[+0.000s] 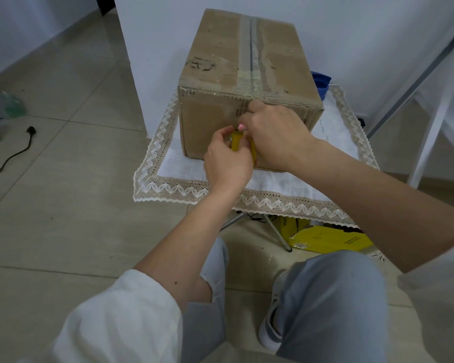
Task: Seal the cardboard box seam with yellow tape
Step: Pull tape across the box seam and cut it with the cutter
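Yellow tape (237,143): light, thin, sticky-backed, likely to crease or cling to itself; best held by the roll's rim with the free end pinched. Held in front of the cardboard box (247,74), low at its near face, mostly hidden. Left hand (227,159) curled round the roll, right hand (275,132) pinching at its edge. Seam (251,45) running lengthwise, straight away across the top. Lace-edged cloth (168,184) beneath

A cardboard box (249,82) stands on the lace-edged table (168,142). Against its near face, the left hand (227,159) grips a yellow tape roll (237,143). The right hand (275,134) pinches at the roll just beside it.
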A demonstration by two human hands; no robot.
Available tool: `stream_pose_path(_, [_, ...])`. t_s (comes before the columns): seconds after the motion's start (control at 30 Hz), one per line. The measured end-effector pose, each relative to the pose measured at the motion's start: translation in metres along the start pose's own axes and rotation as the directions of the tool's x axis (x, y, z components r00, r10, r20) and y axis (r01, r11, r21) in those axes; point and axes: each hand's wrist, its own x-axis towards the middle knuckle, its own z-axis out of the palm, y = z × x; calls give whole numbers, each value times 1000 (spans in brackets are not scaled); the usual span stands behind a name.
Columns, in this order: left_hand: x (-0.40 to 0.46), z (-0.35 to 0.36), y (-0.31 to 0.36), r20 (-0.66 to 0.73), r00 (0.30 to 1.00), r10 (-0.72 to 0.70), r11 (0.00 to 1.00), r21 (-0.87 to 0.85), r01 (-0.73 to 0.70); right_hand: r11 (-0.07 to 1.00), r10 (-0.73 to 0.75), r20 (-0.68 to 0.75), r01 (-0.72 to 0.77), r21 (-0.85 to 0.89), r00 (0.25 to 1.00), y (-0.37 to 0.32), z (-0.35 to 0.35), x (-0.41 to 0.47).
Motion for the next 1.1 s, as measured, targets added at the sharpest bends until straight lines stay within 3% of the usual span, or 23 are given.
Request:
stream_pose_path(0.37, [3, 4, -3, -2, 1000, 7, 1000, 16, -7, 999, 26, 12, -27, 35, 1000, 11, -2, -11])
stream_pose_path(0.6, [-1, 0, -10, 44, 993, -108, 994, -12, 109, 994, 78, 91, -85, 67, 993, 28, 8, -31])
stream_pose_path(1.1, [-5, 3, -17, 162, 977, -139, 984, -88, 155, 861, 246, 37, -236, 450, 969, 36, 29, -53])
